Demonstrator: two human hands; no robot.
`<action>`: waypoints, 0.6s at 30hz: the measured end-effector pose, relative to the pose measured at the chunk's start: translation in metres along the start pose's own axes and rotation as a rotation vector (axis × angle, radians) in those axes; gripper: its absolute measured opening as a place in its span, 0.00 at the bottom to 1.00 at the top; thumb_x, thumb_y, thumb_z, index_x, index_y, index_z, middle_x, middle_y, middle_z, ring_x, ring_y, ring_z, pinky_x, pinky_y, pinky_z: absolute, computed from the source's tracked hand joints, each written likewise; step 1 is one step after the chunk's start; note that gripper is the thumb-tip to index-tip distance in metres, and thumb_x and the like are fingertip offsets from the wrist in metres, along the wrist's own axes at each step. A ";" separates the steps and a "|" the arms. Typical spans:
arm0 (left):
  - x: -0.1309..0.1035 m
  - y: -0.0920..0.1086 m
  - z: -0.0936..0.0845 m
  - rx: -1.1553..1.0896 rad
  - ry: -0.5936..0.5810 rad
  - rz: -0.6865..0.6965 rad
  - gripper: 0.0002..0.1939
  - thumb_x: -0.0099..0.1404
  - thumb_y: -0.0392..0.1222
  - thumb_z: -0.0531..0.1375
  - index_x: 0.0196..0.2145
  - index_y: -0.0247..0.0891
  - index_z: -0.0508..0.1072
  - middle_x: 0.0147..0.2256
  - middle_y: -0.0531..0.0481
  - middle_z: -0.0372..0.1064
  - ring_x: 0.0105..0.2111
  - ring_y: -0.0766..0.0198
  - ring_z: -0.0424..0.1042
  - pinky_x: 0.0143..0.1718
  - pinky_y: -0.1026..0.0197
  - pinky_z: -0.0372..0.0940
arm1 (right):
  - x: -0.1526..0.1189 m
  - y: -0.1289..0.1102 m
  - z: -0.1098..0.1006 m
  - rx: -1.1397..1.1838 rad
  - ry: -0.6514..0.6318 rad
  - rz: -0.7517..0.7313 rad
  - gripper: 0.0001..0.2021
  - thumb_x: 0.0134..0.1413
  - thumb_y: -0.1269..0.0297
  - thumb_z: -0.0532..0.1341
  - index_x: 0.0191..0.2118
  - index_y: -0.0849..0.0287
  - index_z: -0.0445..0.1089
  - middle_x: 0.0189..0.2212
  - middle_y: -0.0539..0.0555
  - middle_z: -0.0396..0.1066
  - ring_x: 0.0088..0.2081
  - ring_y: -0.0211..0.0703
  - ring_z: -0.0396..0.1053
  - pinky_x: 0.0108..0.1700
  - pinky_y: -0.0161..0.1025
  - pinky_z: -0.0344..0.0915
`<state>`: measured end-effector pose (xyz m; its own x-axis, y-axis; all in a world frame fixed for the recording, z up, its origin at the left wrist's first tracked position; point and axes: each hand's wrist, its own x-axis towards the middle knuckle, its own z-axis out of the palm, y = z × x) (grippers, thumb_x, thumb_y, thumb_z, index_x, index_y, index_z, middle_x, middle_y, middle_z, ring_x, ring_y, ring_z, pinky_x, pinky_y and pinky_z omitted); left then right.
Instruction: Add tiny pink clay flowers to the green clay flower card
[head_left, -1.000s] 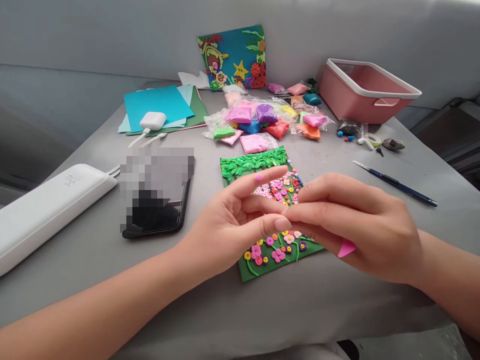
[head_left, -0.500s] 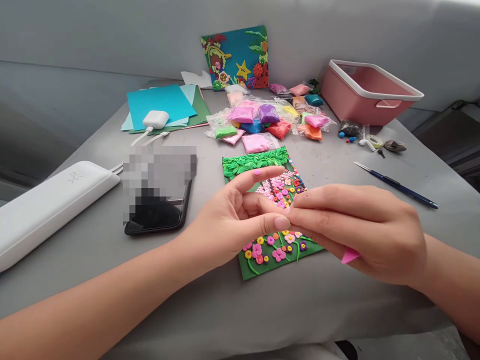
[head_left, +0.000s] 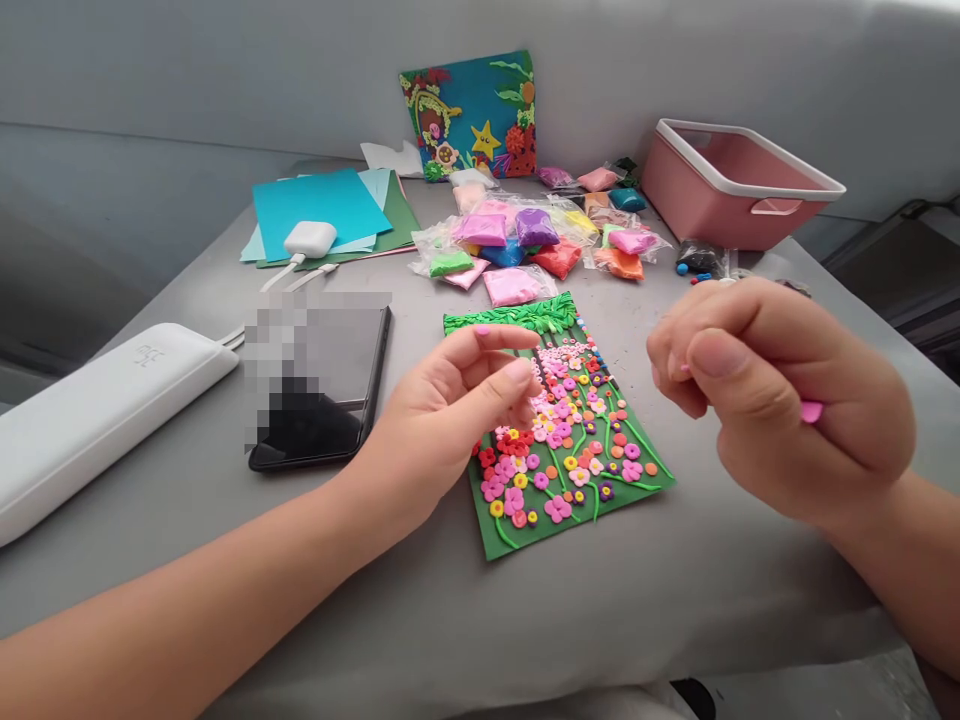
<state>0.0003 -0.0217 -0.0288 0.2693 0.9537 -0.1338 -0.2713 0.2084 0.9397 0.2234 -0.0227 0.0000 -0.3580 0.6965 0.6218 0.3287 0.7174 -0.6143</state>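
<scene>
A green card (head_left: 637,482) covered with small clay flowers and a band of green clay leaves lies in front of me on the grey table. My left hand (head_left: 450,415) hovers at the card's left edge, thumb and fingertips pinched together over the flowers; whether a bit of clay sits between them is hidden. My right hand (head_left: 780,400) is raised to the right of the card, curled into a loose fist. A piece of pink clay (head_left: 811,411) pokes out between its fingers.
Several bags of coloured clay (head_left: 517,232) lie behind the card, with a pink bin (head_left: 739,160) at the back right. A phone (head_left: 337,400), a long white case (head_left: 97,410), an earbud case (head_left: 309,238) and coloured paper (head_left: 319,200) are to the left. A blue clay picture (head_left: 472,110) leans at the back.
My hands were joined fingertip to fingertip over the card and have come apart. The right hand lifted up and to the right with the pink clay, uncovering the card.
</scene>
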 end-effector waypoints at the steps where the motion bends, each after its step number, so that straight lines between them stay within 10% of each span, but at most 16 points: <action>1: 0.000 0.000 0.000 -0.004 0.018 0.007 0.07 0.67 0.42 0.68 0.42 0.41 0.77 0.29 0.57 0.72 0.28 0.71 0.72 0.34 0.68 0.72 | 0.000 0.000 -0.001 -0.017 -0.005 -0.016 0.11 0.69 0.66 0.59 0.32 0.56 0.65 0.22 0.47 0.61 0.23 0.35 0.61 0.23 0.37 0.59; 10: 0.001 0.004 -0.001 -0.034 0.036 -0.032 0.21 0.57 0.40 0.76 0.47 0.43 0.76 0.33 0.56 0.83 0.35 0.70 0.80 0.41 0.69 0.74 | 0.006 -0.008 -0.002 -0.288 -0.016 -0.255 0.05 0.62 0.75 0.66 0.41 0.60 0.75 0.33 0.53 0.75 0.29 0.33 0.70 0.28 0.34 0.66; 18: 0.001 0.002 -0.002 0.013 -0.005 -0.024 0.25 0.58 0.33 0.75 0.51 0.44 0.75 0.34 0.56 0.84 0.35 0.71 0.81 0.40 0.73 0.75 | 0.006 -0.006 -0.002 -0.285 -0.006 -0.229 0.04 0.59 0.73 0.70 0.34 0.62 0.75 0.24 0.49 0.71 0.25 0.32 0.65 0.27 0.35 0.64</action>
<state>-0.0018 -0.0197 -0.0280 0.2801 0.9473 -0.1554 -0.2530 0.2290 0.9400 0.2213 -0.0224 0.0084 -0.4558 0.5175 0.7242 0.4693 0.8311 -0.2985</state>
